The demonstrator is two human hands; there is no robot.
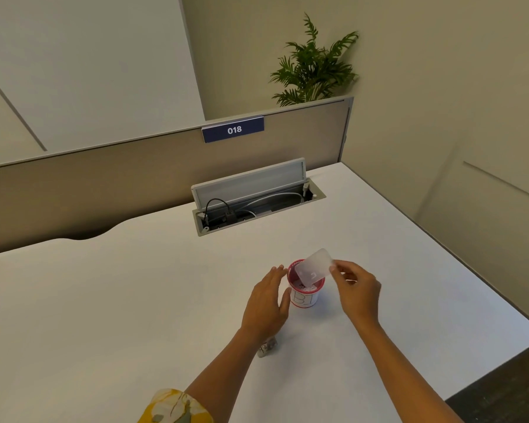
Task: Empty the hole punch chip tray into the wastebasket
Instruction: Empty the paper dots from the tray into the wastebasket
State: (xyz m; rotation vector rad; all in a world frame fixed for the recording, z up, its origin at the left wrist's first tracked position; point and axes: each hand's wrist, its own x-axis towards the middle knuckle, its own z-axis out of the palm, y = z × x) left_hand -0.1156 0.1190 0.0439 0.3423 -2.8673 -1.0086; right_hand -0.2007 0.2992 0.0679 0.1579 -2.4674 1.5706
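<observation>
Right hand (356, 290) tilting chip tray (315, 267), over wastebasket (305, 297)

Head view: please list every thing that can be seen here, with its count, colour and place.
chip tray: one, clear frosted, tilted over the cup's mouth, held by the right hand
wastebasket cup: one, white with a red rim, on the desk between the hands
hole punch: one, greyish, mostly hidden under the left wrist
desk: one, white
cable box: one, grey, lid up, at the desk's far edge, cables inside
number sign: one, blue, reads 018, on the partition
partition: one, beige, behind the desk
plant: one, green, beyond the partition
sleeve: one, yellow patterned, bottom edge
left hand: open, beside the cup
right hand: pinching the tray
</observation>
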